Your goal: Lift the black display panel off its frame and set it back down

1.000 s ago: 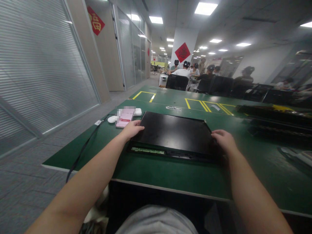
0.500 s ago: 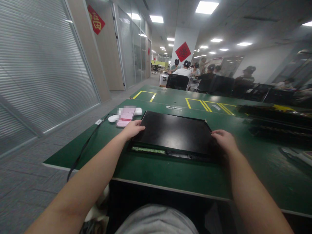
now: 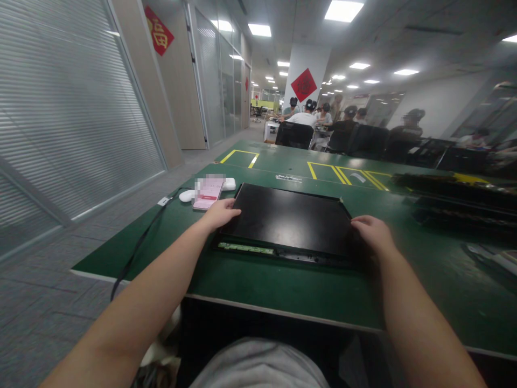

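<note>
A black flat screen panel (image 3: 293, 215) lies over a shallow black frame on the green table. My left hand (image 3: 220, 214) grips the panel's left edge, thumb on top and the other fingers out of sight beneath or behind it. At the opposite side my right hand (image 3: 374, 231) pinches the right edge near its middle. Along the near side, a green circuit board strip (image 3: 245, 248) shows in the frame's lower border (image 3: 311, 258), below the panel's front edge.
Left of the panel lie a pink-screened phone (image 3: 208, 194), a white mouse-like object (image 3: 186, 196) and a dark strap (image 3: 141, 240). Stacked dark panels (image 3: 448, 199) stand at right. Yellow tape (image 3: 341, 175) marks the far tabletop (image 3: 283, 156). Several people sit beyond, near black chairs (image 3: 294, 134).
Almost nothing differs. Both hands stay on the panel's edges, and the panel keeps nearly the same place.
</note>
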{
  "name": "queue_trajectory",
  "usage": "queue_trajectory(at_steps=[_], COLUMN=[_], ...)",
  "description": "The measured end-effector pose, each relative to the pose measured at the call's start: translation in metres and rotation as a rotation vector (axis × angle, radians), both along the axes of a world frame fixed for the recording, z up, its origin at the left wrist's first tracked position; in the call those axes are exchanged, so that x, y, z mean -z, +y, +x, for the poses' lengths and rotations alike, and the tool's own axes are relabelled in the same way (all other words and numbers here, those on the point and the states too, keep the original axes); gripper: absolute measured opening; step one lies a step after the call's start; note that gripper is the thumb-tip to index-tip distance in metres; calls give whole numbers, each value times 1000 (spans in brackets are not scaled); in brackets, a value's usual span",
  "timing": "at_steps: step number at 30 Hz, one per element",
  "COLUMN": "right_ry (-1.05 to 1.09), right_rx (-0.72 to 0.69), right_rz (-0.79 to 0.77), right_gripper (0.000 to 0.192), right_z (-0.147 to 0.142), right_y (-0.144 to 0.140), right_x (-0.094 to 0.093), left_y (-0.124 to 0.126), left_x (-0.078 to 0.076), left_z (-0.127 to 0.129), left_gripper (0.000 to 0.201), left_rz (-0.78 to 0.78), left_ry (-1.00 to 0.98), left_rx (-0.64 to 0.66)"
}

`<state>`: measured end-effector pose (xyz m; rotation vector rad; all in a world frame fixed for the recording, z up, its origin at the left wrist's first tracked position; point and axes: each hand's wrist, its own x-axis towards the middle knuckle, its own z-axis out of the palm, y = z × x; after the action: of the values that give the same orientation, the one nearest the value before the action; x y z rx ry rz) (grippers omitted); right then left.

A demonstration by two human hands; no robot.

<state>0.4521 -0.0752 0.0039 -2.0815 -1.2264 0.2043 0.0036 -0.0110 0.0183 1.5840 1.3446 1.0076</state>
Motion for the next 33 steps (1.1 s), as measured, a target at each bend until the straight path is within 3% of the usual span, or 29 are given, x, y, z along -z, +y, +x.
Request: queue_trajectory(at_steps=[5, 11, 25, 29, 33], right_ry=[14, 40, 273, 300, 352], right_rx=[22, 35, 90, 91, 104], right_rz=[-43, -10, -31, -26, -28], right_gripper=[13, 12, 19, 21, 23], right_z=[-1, 3, -5, -6, -6], right_y=[-1, 0, -7, -7, -6], right_x=[-1, 0, -7, -7, -7], left_y=[3, 4, 7, 7, 6], left_x=[3, 5, 10, 10, 9], left_z=[-1, 0, -2, -3, -3], left_gripper=[23, 27, 62, 66, 51], left_rz=[36, -3, -136, -109, -57], left_ry=[56, -9, -302, -205, -38], left_rx=[-16, -57, -119, -149, -171])
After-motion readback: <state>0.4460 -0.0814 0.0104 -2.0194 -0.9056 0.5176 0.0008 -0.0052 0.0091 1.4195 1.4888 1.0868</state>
